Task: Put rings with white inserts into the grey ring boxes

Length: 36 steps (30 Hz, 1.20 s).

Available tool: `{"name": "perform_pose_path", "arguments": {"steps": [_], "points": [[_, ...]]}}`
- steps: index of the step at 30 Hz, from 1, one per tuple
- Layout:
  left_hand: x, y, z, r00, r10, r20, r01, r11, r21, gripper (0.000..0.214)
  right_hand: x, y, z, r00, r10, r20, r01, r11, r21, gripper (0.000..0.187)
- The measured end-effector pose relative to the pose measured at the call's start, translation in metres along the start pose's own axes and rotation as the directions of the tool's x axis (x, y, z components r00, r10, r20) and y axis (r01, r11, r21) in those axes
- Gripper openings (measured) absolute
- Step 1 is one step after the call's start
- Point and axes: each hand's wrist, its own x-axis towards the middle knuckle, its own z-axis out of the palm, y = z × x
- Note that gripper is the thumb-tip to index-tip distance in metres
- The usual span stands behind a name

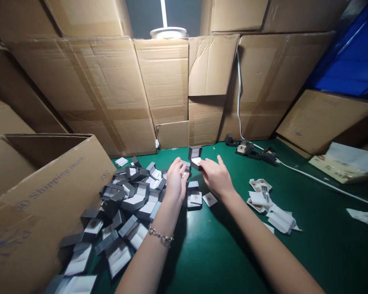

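Observation:
My right hand [216, 176] grips the right front edge of a small dark jewelry box [195, 153]. The box's lid stands up and a white insert shows inside. My left hand [175, 179], with a chain bracelet at the wrist, is curled around another grey jewelry box [187, 166], partly hidden by its fingers. Just below the hands an open jewelry box [194, 200] with a white insert lies on the green table [199, 253]. Beside that is a loose white card [209, 199]. Many open grey jewelry boxes [138, 196] lie heaped left of my left hand.
A large open carton [49, 196] stands at the left. Stacked cartons [101, 90] wall off the back. Crumpled white packets [276, 212] lie to the right. A white cable [319, 177] runs past dark boxes [248, 148]; a blue plastic surface [349, 57] is at upper right.

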Motion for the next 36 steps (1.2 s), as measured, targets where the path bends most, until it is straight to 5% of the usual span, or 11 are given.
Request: {"name": "perform_pose_path", "arguments": {"steps": [4, 10, 13, 15, 17, 19, 21, 23, 29, 33, 36], "points": [[-0.002, 0.006, -0.001, 0.988, 0.109, -0.106, -0.115, 0.992, -0.053, 0.022, 0.0, 0.017, 0.009, 0.933, 0.25, 0.257, -0.249, 0.968, -0.04, 0.027], [-0.002, 0.014, 0.002, 0.988, 0.121, -0.093, -0.135, 0.978, -0.157, 0.021, -0.003, 0.018, 0.022, 0.847, 0.21, 0.488, -0.295, 0.95, 0.102, 0.024], [-0.003, 0.012, 0.002, 0.994, 0.073, 0.078, -0.068, 0.996, -0.062, 0.014, 0.002, 0.022, 0.01, 0.803, 0.129, 0.582, -0.304, 0.928, 0.214, 0.025], [-0.006, 0.004, 0.001, 0.954, -0.104, 0.283, 0.041, 0.974, 0.221, 0.012, 0.006, 0.034, -0.002, 0.803, 0.194, 0.564, -0.359, 0.913, 0.196, 0.031], [-0.014, -0.012, -0.002, 0.82, -0.427, 0.381, 0.048, 0.715, 0.697, 0.023, 0.008, 0.056, -0.015, 0.79, 0.356, 0.499, -0.468, 0.876, 0.117, 0.033], [-0.025, -0.034, -0.004, 0.71, -0.629, 0.317, -0.196, 0.256, 0.947, 0.029, 0.005, 0.084, -0.027, 0.749, 0.489, 0.447, -0.559, 0.828, 0.031, 0.037], [-0.036, -0.058, -0.005, 0.695, -0.691, 0.199, -0.402, -0.144, 0.904, 0.043, -0.001, 0.114, -0.036, 0.673, 0.608, 0.422, -0.644, 0.762, -0.072, 0.045], [-0.045, -0.077, -0.005, 0.768, -0.598, 0.228, -0.501, -0.341, 0.795, 0.056, -0.01, 0.143, -0.042, 0.61, 0.684, 0.4, -0.695, 0.705, -0.145, 0.06], [-0.041, -0.093, -0.003, 0.809, -0.564, 0.165, -0.43, -0.377, 0.821, 0.062, -0.023, 0.207, -0.044, 0.559, 0.827, 0.056, -0.774, 0.545, -0.322, 0.074], [-0.038, -0.092, -0.002, 0.799, -0.591, 0.107, -0.409, -0.404, 0.818, 0.049, -0.015, 0.228, -0.038, 0.582, 0.808, 0.088, -0.73, 0.567, -0.381, 0.051], [-0.038, -0.091, -0.001, 0.798, -0.597, 0.087, -0.399, -0.414, 0.818, 0.044, -0.004, 0.234, -0.028, 0.52, 0.83, 0.202, -0.682, 0.545, -0.487, 0.049]]}}
